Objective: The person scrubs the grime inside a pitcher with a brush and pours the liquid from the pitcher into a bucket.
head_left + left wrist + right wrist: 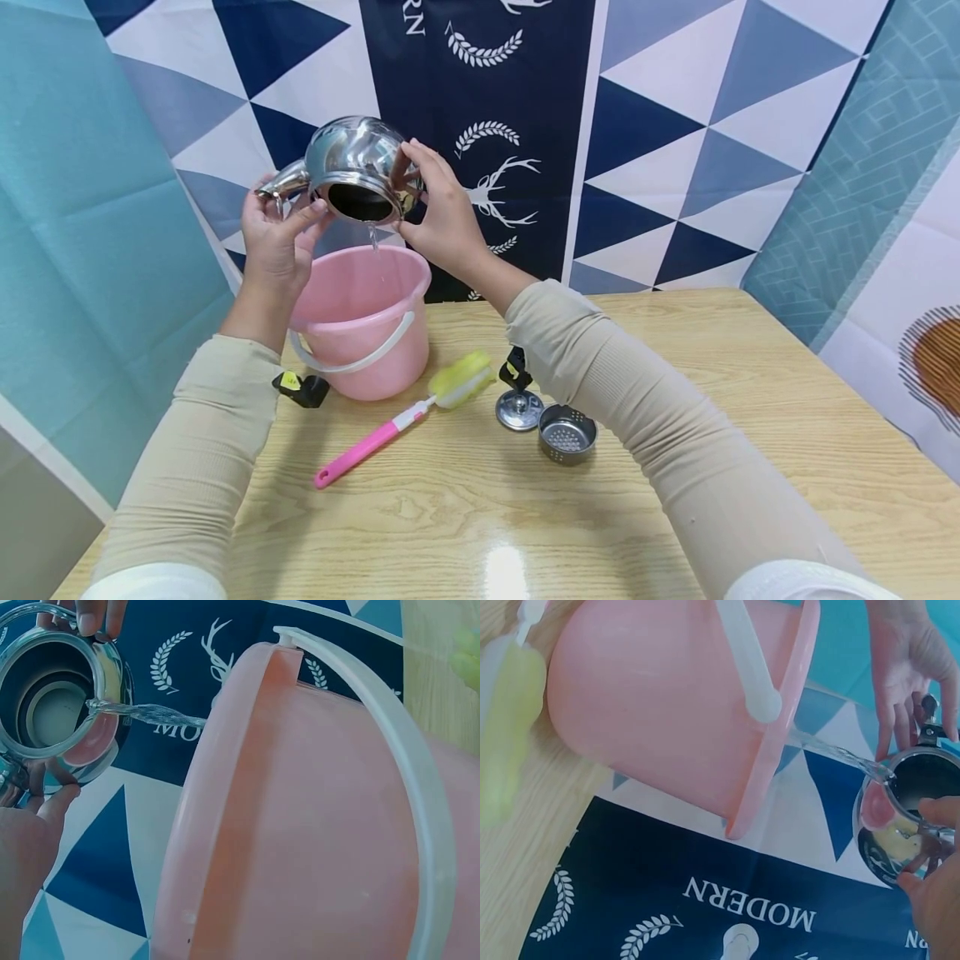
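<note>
A shiny metal teapot [356,150] is tipped over the pink bucket [375,350], its round mouth facing down and toward me. Water [157,714] runs from the mouth into the bucket, plain in both wrist views. At the teapot's left, my left hand [273,242] holds it near the projecting spout-like part, thumb by the rim. My right hand [446,217] grips the other side, with fingers on the body and thumb near the rim. Some fingers of each hand are hidden behind the metal.
A cleaning brush [371,450] with a pink handle and yellow sponge head lies before the bucket. Right of it are a small metal lid [519,410] and a perforated strainer basket [567,435] on the wooden table [420,533]. Patterned cloth hangs behind.
</note>
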`<state>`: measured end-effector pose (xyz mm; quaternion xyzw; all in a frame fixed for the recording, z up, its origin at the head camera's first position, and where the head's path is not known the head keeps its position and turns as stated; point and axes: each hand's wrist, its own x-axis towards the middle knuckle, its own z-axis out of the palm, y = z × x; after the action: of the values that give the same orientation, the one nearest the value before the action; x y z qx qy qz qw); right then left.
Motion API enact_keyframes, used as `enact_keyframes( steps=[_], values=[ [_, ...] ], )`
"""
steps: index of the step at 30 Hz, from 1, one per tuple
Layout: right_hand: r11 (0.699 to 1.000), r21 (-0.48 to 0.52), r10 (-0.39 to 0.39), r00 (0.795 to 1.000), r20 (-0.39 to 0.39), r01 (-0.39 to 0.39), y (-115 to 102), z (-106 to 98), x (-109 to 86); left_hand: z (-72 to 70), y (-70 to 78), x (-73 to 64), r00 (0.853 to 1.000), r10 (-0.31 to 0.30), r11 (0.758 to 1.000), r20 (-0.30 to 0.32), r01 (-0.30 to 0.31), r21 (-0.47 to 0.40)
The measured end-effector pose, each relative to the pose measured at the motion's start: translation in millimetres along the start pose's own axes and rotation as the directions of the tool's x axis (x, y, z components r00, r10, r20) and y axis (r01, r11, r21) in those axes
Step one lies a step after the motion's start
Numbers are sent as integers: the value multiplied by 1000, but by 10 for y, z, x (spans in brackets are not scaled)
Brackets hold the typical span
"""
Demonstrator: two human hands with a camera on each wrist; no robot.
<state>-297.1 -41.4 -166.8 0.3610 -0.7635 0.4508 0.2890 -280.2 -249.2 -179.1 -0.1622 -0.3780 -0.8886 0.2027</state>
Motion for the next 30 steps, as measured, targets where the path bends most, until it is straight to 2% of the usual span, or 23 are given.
enact_keyframes(
  steps=[8,14,25,30],
  values=[
    [998,-21,-61,998,-13,60,57,5,-15,-3,42,7,999,-32,999,15,32,11],
    [988,-96,-121,993,-6,120,98,7,-28,-34,47,11,999,-34,998,25,33,50],
    [959,-191,-210,977,22,211,131,-9,-45,-78,48,-3,1000,-23,978,21,18,210],
    [948,-220,-231,973,27,231,136,-3,-43,-94,51,-7,999,-20,972,26,13,236]
  ],
)
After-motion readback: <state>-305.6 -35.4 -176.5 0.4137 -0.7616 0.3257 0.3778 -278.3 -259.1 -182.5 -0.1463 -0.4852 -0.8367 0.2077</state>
